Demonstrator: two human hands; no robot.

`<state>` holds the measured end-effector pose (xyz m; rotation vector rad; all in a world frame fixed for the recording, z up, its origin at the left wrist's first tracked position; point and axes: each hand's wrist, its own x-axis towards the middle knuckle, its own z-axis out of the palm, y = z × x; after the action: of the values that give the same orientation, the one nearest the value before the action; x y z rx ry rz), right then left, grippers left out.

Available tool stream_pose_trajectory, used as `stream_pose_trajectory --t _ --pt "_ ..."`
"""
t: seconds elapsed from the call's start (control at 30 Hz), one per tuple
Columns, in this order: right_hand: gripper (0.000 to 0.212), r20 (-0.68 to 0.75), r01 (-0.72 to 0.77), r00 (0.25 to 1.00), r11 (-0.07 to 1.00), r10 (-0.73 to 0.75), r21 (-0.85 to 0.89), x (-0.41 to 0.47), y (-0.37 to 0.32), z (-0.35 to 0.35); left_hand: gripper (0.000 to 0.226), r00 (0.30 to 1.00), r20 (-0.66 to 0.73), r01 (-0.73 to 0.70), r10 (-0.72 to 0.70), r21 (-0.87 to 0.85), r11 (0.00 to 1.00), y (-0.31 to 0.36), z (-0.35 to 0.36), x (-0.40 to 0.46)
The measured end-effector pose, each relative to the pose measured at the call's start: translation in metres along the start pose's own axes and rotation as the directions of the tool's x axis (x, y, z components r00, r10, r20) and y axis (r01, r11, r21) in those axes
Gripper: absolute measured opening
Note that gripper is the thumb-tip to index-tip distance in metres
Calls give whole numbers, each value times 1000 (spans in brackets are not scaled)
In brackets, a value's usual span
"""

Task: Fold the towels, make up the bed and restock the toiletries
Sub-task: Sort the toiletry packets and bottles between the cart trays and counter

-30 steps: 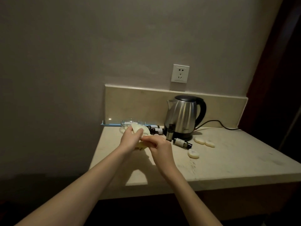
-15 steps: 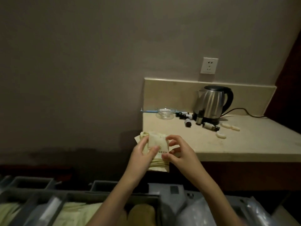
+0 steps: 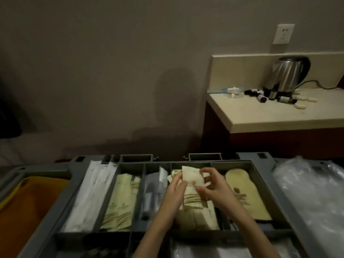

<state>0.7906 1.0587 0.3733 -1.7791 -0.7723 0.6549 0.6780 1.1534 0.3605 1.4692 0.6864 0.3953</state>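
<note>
Both hands share the grip: your left hand (image 3: 176, 189) and right hand (image 3: 214, 187) pinch a stack of cream sachets (image 3: 192, 185) above the cart tray (image 3: 260, 175). You're restocking toiletries; next, sort out what the desk (image 3: 279, 116), far right, needs

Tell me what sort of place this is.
Probably a hotel guest room: a housekeeping cart tray of branded sachets, and a kettle beside small toiletry bottles on the counter.
</note>
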Motion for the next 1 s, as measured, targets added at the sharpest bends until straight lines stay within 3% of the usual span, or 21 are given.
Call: stream_pose_trajectory --t 0.1,0.27,0.47,0.6,0.8,1.0 --pt "43 -6 -23 1000 998 23 51 -13 1 29 37 999 24 44 -44 -15 999 -14 -30 -14" --pt "40 -88 -13 996 1000 15 22 -23 0 33 40 997 29 -76 74 83 994 -18 -45 -21" --pt "33 -280 -74 960 979 19 -188 -23 19 3 44 984 -55 -162 168 87 983 -27 -52 -21" --pt "14 -239 -150 969 910 59 -387 -18 35 0 45 984 -63 -161 169 106 981 -33 -52 -19" --pt "16 -209 -204 971 848 114 -489 -7 53 19 44 982 -80 -168 173 73 983 -40 -52 -17" --pt "16 -207 -258 965 691 159 -675 -5 67 23 43 978 -87 -185 191 73 980 -40 -53 -11"
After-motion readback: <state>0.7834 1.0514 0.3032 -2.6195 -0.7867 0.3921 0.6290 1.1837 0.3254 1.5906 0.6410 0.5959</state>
